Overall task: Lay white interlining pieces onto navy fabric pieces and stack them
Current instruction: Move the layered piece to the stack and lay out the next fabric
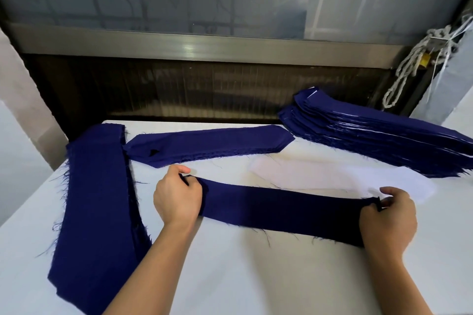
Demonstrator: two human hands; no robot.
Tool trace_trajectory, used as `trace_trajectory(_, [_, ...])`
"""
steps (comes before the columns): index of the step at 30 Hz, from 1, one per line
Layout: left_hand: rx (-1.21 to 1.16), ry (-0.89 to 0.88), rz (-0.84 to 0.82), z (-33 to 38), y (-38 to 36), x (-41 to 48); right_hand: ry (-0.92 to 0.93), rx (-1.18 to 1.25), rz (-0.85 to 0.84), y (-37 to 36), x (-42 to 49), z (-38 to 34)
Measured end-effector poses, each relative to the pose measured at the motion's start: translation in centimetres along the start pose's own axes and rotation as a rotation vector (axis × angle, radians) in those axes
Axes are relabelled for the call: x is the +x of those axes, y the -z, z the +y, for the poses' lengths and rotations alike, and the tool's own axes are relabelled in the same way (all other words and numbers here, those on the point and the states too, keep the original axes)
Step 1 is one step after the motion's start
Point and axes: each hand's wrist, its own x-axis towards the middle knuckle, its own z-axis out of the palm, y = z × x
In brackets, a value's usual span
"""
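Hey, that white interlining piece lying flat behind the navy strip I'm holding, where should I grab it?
The white interlining piece lies flat, so probably pinch its right end, coming from the right. That end sticks out past the navy strip beside your right hand, leaving a free edge to lift.

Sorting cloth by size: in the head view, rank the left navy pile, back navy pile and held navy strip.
1. Left navy pile, though nearest the camera.
2. Held navy strip and back navy pile: similar length, so unranked.
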Motion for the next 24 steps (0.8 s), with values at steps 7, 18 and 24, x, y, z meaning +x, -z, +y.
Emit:
trace_trajectory(7, [0.150, -0.212, 0.092, 0.3, 0.2, -0.4, 0.115, -0.188, 0.126, -0.3, -0.5, -0.6])
trace_trajectory(18, [0.231, -0.550, -0.319, 0.2, -0.9, -1.2, 0.495, -0.392, -0.241, -1.2, -2.8, -1.8])
trace_trajectory(24, [0.259, -0.517, -0.321, 0.1, -1.1, -1.1, 0.370, -0.646, -0.245, -1.2, -2.6, -1.3])
